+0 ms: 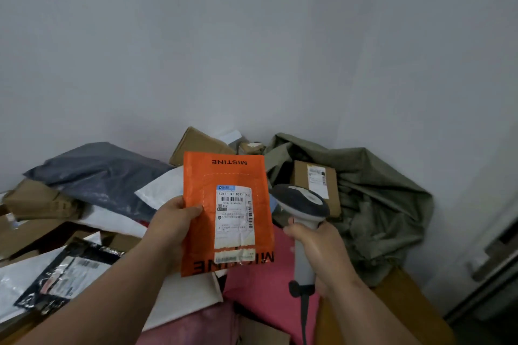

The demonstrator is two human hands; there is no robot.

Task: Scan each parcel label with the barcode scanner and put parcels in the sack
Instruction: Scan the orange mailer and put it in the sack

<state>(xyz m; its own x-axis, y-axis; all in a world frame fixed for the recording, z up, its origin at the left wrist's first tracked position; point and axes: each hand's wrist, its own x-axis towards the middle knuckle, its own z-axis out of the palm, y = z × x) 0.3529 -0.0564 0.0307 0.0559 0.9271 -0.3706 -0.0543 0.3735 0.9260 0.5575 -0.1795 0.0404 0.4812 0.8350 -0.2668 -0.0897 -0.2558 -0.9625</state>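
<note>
**At the sorting pile, an orange parcel meets the scanner**

Between the two raised hands, an orange mailer [224,213] printed "MISTINE" is held upright over a heap of parcels, its white shipping label [235,216] facing the camera. The left hand [175,221] grips the mailer at its left edge, thumb curled over the front just left of the label and the other fingers hidden behind. Just right of the mailer, the right hand [316,244] is wrapped round the pale handle of a barcode scanner [301,213], whose dark head rises above the fist and sits close to the mailer's right edge, level with the label; whether the two touch cannot be told. A grey cable [304,314] hangs from the handle's base below the fist.

Beyond the scanner hand, to its right, an olive-green sack [378,204] slumps open against the white wall, with a brown cardboard box [314,185] bearing its own label lying in its mouth. Under both forearms lie pink mailers [269,288]. Left of the gripping hand are a grey poly bag [98,171], white mailers [159,190], brown cartons and a black-and-clear packet [64,280].
</note>
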